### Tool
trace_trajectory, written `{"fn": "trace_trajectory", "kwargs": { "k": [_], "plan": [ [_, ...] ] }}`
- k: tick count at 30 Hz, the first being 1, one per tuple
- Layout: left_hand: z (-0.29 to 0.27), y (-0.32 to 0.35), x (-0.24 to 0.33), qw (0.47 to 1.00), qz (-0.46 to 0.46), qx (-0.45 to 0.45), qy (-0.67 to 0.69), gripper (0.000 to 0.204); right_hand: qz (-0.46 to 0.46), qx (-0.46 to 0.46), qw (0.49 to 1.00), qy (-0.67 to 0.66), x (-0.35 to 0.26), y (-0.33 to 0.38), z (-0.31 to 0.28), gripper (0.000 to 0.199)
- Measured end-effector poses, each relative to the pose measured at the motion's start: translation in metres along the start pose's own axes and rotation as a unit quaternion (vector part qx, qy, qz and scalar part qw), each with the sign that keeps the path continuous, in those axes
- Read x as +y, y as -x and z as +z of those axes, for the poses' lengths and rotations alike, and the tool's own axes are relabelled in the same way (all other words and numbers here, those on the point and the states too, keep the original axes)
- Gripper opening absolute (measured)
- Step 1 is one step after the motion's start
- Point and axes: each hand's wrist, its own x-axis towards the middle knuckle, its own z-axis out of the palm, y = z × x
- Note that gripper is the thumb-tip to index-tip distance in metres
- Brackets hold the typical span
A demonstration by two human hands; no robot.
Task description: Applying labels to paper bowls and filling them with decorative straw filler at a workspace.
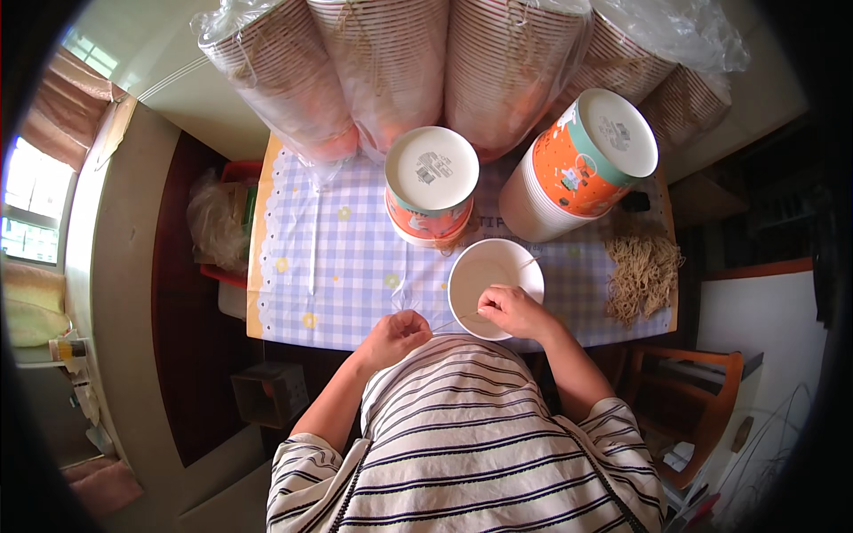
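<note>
A white paper bucket [462, 275] stands upright at the table's near edge, its open mouth facing me. My right hand [511, 309] is over its mouth, fingers pinched together. My left hand [400, 339] is closed just left of the bucket, near my striped shirt. A thin string [443, 326] runs from its fingertips toward the bucket and my right hand. The string's end in the right fingers is hidden. Another pale strand shows at the bucket's far right rim. A tangled bundle of beige strings [643, 277] lies at the table's right edge.
A short upside-down stack of orange paper buckets [431, 178] stands beyond the bucket, with a taller stack [577, 173] to its right. Bagged cup stacks [382, 71] line the far side of the checked tablecloth [346, 258]. A wooden chair [724, 400] is at right.
</note>
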Motion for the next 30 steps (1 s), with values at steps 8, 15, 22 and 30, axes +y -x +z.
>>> {"fn": "trace_trajectory", "kwargs": {
  "k": [8,15,22,30],
  "plan": [
    [0.015,-0.009,0.010,0.988,0.153,-0.017,0.017,0.007,-0.039,-0.007,0.999,0.018,-0.020,0.004,-0.004,0.010],
    [0.026,-0.022,0.011,0.963,0.142,-0.049,0.225,0.008,-0.128,0.038,0.990,0.040,-0.040,0.002,-0.007,0.009],
    [0.032,-0.033,0.011,0.961,0.079,0.015,0.263,0.010,-0.151,0.043,0.987,0.013,-0.049,-0.006,-0.013,0.008],
    [0.039,-0.034,0.019,0.954,0.064,0.103,0.275,0.013,-0.130,0.012,0.990,-0.056,-0.048,-0.021,-0.008,0.011]
  ]
}}
